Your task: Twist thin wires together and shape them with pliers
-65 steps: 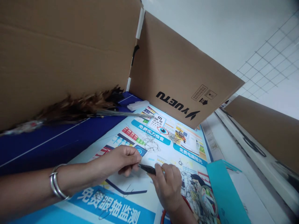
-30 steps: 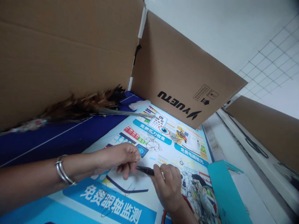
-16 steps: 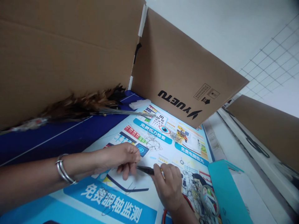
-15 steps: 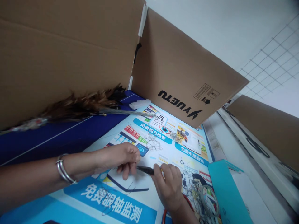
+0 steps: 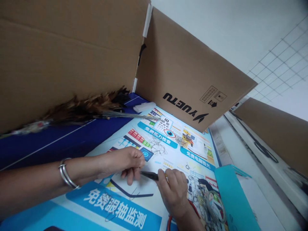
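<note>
My right hand (image 5: 172, 189) is wrapped round a pair of pliers (image 5: 149, 175), whose dark narrow jaws point left. Just beyond the jaw tips, my left hand (image 5: 131, 163) pinches with thumb and forefinger; what sits in the pinch is too small to make out. The other left fingers curl beneath. On the left wrist is a silver bangle (image 5: 64, 175). Under both hands lies a printed blue and white poster sheet (image 5: 115, 187). Bent wire pieces (image 5: 109, 203) rest on it at the lower left, and a loose wire tangle (image 5: 158, 147) lies beyond the hands.
A bundle of straight wires (image 5: 130, 115) and brown feathers (image 5: 89, 106) lie along the left cardboard wall (image 5: 72, 48). Wire coils (image 5: 215, 205) and small metal parts sit at right, beside a teal box (image 5: 234, 199). Another cardboard panel (image 5: 183, 70) stands behind.
</note>
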`<state>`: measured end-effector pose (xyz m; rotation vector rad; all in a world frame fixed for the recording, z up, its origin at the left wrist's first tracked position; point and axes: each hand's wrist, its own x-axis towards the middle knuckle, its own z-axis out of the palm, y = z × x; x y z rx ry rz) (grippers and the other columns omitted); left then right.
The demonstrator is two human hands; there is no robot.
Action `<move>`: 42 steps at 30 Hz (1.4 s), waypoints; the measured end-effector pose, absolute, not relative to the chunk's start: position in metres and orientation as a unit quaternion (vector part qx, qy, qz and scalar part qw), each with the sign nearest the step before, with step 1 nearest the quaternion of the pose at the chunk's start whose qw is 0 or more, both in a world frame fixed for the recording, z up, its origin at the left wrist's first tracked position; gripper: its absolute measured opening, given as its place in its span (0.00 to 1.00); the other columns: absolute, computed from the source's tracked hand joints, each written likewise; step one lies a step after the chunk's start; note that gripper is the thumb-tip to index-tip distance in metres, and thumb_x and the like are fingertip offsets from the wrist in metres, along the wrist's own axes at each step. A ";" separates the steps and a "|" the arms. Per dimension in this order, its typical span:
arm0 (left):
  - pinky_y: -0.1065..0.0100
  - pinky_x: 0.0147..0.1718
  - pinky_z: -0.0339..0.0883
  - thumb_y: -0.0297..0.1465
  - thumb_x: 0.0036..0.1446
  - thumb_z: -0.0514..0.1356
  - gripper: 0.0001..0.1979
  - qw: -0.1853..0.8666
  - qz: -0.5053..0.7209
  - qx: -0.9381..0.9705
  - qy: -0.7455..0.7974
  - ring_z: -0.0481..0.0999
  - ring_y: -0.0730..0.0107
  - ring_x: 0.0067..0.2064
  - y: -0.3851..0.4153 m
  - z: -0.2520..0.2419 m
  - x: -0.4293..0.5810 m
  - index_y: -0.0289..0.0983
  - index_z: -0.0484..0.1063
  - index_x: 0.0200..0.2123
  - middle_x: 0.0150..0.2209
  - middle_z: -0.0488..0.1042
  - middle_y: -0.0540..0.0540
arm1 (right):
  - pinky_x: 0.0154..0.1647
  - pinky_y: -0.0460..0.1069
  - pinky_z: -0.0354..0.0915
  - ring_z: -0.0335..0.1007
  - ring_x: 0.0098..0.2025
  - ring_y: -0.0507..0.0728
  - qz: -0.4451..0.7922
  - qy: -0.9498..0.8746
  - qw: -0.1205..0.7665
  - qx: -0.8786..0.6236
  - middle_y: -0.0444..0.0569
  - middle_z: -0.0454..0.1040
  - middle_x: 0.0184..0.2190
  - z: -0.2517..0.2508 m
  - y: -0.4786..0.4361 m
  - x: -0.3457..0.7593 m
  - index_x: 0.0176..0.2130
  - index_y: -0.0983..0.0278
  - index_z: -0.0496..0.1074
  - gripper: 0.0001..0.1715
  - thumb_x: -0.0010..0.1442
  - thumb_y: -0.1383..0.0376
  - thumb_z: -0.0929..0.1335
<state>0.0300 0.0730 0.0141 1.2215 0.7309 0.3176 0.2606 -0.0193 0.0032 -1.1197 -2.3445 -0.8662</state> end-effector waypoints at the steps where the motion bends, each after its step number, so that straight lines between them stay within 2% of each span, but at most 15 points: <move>1: 0.75 0.17 0.52 0.47 0.55 0.60 0.18 0.744 0.146 0.560 0.334 0.75 0.74 0.20 0.073 0.014 0.030 0.38 0.65 0.28 0.24 0.79 0.50 | 0.35 0.55 0.57 0.65 0.36 0.60 -0.307 -0.840 0.199 -0.401 0.53 0.74 0.36 0.003 -0.019 0.261 0.48 0.68 0.72 0.12 0.62 0.70 0.68; 6: 0.75 0.18 0.53 0.43 0.56 0.58 0.14 0.721 0.149 0.586 0.339 0.76 0.73 0.21 0.072 0.015 0.031 0.38 0.65 0.28 0.24 0.78 0.50 | 0.33 0.54 0.56 0.63 0.34 0.59 -0.292 -0.846 0.187 -0.405 0.53 0.74 0.36 0.003 -0.020 0.260 0.47 0.68 0.71 0.12 0.63 0.68 0.68; 13: 0.75 0.20 0.56 0.37 0.57 0.55 0.10 0.667 0.144 0.635 0.361 0.77 0.72 0.22 0.070 0.021 0.031 0.38 0.64 0.28 0.24 0.77 0.52 | 0.29 0.53 0.53 0.59 0.28 0.57 -0.257 -0.850 0.185 -0.420 0.49 0.69 0.27 0.008 -0.020 0.253 0.43 0.67 0.71 0.10 0.67 0.62 0.65; 22: 0.71 0.25 0.67 0.35 0.59 0.52 0.10 0.569 0.158 0.721 0.362 0.79 0.67 0.25 0.069 0.021 0.029 0.38 0.65 0.27 0.25 0.76 0.51 | 0.31 0.50 0.58 0.65 0.32 0.58 -0.105 -0.846 0.201 -0.482 0.48 0.70 0.29 0.003 -0.020 0.248 0.37 0.63 0.69 0.14 0.69 0.57 0.62; 27: 0.70 0.27 0.67 0.34 0.60 0.50 0.11 0.510 0.141 0.771 0.356 0.79 0.66 0.27 0.068 0.025 0.029 0.39 0.65 0.27 0.25 0.77 0.50 | 0.34 0.49 0.60 0.68 0.34 0.58 -0.009 -0.831 0.208 -0.515 0.49 0.72 0.31 0.000 -0.022 0.250 0.38 0.63 0.71 0.10 0.66 0.59 0.66; 35: 0.70 0.28 0.62 0.33 0.62 0.47 0.11 0.408 0.093 0.837 0.353 0.78 0.64 0.29 0.063 0.038 0.027 0.40 0.65 0.29 0.25 0.78 0.48 | 0.35 0.46 0.60 0.71 0.35 0.55 0.152 -0.783 0.132 -0.588 0.45 0.74 0.32 0.012 -0.020 0.248 0.35 0.61 0.74 0.05 0.59 0.61 0.72; 42: 0.70 0.27 0.62 0.33 0.62 0.48 0.11 0.416 0.099 0.838 0.339 0.78 0.63 0.28 0.062 0.040 0.028 0.40 0.64 0.28 0.23 0.78 0.48 | 0.31 0.44 0.60 0.70 0.31 0.52 0.167 -0.790 0.156 -0.568 0.41 0.71 0.27 0.014 -0.016 0.250 0.29 0.61 0.72 0.08 0.57 0.62 0.73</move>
